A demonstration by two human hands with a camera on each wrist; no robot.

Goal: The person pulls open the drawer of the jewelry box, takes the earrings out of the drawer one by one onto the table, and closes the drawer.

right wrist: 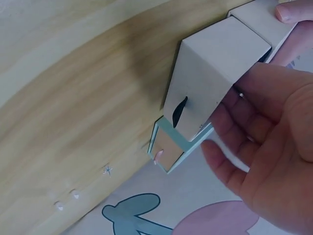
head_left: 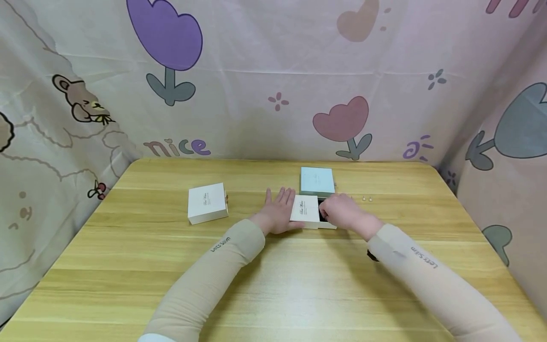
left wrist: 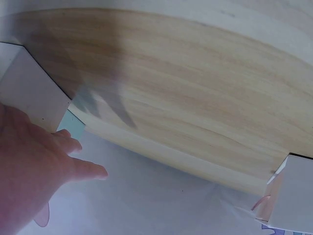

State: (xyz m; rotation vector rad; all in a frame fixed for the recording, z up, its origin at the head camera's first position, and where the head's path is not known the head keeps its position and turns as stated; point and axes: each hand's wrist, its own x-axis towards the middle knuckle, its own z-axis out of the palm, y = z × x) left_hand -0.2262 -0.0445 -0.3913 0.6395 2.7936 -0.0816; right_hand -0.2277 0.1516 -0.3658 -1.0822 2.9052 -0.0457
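A white drawer box [head_left: 305, 209] with dark lettering lies mid-table, its drawer [right wrist: 203, 81] pulled out to the right; a black ribbon tab [right wrist: 180, 112] hangs from the drawer front. My left hand [head_left: 278, 212] braces the box's left end, fingers spread and straight, thumb along the near side. Over the drawer bends my right hand [head_left: 342, 212], fingers curled and reaching inside. A small shiny earring [right wrist: 241, 94] glints between those fingers; the fingertips are hidden by the drawer wall.
Right behind the white box is a pale blue box [head_left: 317, 179]. Another white box [head_left: 207, 203] with a pink ribbon tab stands to the left. Small earrings lie on the table at the right, among them a star-shaped one [right wrist: 107, 170] and a pearl stud [right wrist: 74, 194].
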